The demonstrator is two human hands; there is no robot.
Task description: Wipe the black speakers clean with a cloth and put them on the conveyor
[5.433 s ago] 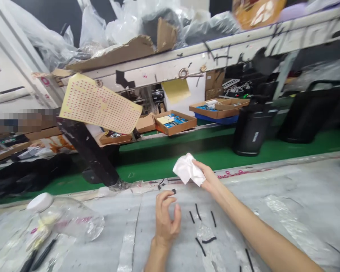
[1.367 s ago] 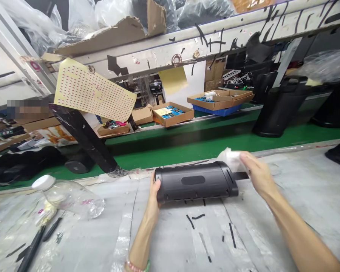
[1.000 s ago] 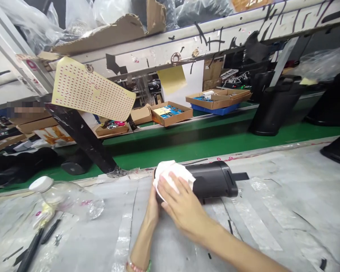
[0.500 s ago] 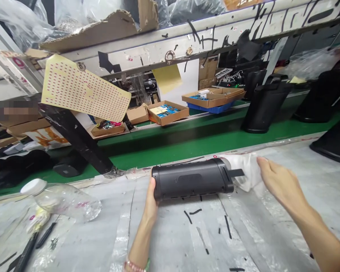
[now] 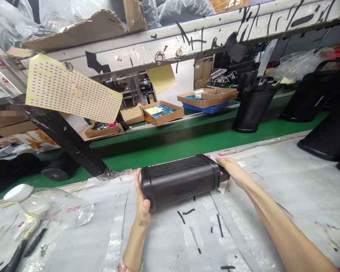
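Left to right. A clear plastic bottle (image 5: 55,211) with a white cap (image 5: 18,192) lies on its side at the worktop's left, with a black pen (image 5: 34,241) near it. The left hand (image 5: 141,200) clasps the near end of a black plastic housing (image 5: 178,181), thumb in front and fingers round the back. The housing lies on its side, tilted across the foam-covered worktop (image 5: 286,177), close to the far edge. The right hand (image 5: 234,170) lies flat, fingers together and extended, on the housing's other end beside a short black tab (image 5: 224,174); it pinches nothing.

Risk: with one hand unclasped, the rounded body could roll or slip towards the far edge and the green conveyor belt (image 5: 170,149). Loose black strips (image 5: 219,225) on the foam could catch under it or mark its surface if it were dragged.
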